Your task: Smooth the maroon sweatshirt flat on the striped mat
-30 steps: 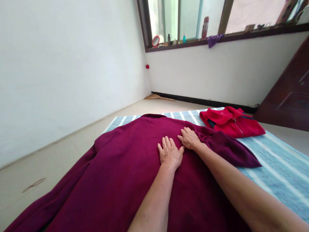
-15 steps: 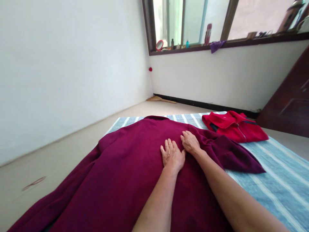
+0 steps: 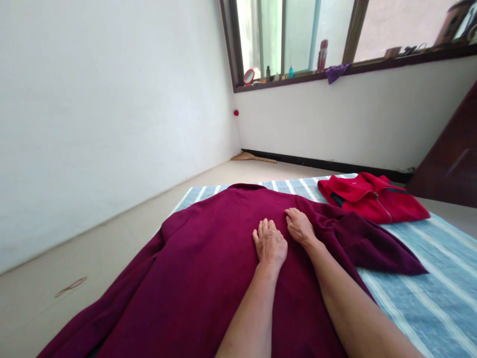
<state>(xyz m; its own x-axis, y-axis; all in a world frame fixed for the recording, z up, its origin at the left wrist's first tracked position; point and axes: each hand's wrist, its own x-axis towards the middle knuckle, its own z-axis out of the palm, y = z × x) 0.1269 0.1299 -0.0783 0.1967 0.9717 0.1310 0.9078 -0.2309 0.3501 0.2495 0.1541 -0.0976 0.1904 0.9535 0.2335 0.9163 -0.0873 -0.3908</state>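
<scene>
Left hand (image 3: 270,244) and right hand (image 3: 300,226) rest flat on a maroon fleece (image 3: 208,268) lying on a striped mat (image 3: 421,303), their fingers (image 3: 265,231), spread a moment ago, now drawn together.

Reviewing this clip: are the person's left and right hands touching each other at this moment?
Apart. The head view shows a narrow strip of fabric between the left hand and the right hand, both resting on the maroon garment.
</scene>
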